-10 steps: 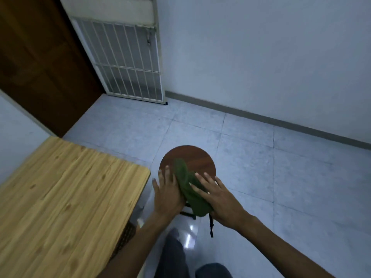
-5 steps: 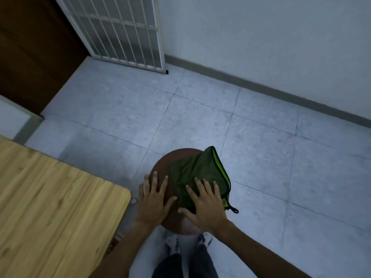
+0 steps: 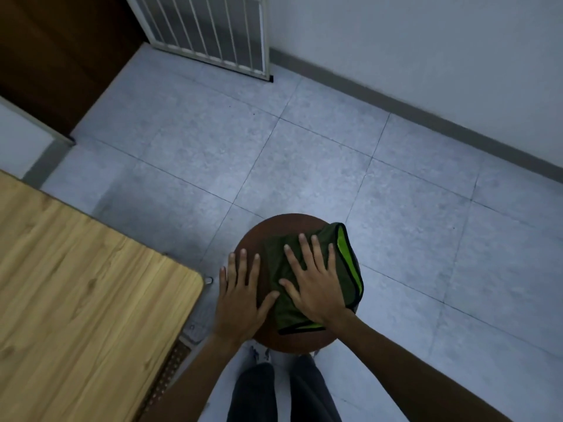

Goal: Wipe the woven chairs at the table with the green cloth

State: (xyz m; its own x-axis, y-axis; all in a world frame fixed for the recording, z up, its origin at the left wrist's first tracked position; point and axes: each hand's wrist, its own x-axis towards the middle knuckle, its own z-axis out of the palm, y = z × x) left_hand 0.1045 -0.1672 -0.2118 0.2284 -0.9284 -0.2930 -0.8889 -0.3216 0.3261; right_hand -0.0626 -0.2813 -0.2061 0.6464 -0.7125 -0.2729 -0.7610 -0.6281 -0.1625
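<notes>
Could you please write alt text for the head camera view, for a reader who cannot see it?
Seen from above, a person's right hand presses a folded green cloth flat on a round brown stool seat, while the left hand rests flat on the seat beside it. A wooden table stands to the left.

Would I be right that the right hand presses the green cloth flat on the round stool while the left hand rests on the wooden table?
Not quite: in the head view the left hand rests on the stool beside the green cloth, not the wooden table; the rest holds.
</notes>
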